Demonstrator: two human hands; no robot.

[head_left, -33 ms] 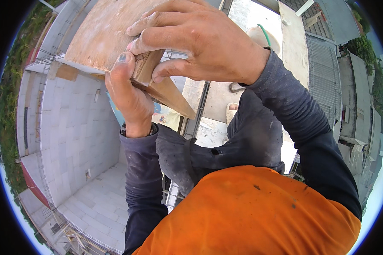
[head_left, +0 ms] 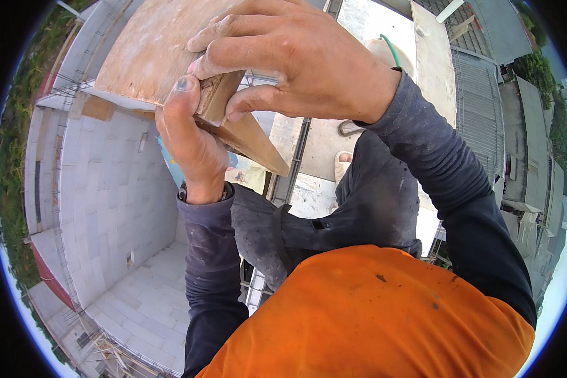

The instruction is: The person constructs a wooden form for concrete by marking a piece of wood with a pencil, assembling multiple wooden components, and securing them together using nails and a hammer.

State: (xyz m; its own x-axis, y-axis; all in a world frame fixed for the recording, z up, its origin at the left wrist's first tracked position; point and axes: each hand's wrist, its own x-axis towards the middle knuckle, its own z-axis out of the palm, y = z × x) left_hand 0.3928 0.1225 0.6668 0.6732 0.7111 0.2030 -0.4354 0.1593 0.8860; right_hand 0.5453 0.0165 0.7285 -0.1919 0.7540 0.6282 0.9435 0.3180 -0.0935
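Note:
A plywood panel with a worn, pale-dusted face fills the upper left of the head view. A wooden batten runs under its near corner and slants toward my legs. My left hand grips that corner from below, thumb pressed up against the edge; its other fingers are hidden. Over the same corner arches my right hand, fingertips on the panel's top face and thumb against the side of the wood. Both hands are closed on the corner, close together.
A deep space with a pale block wall drops away at left. Boards lie under my feet, beside a dark metal rail. A pale bucket with a green hose-like strip stands ahead; corrugated roofing lies at right.

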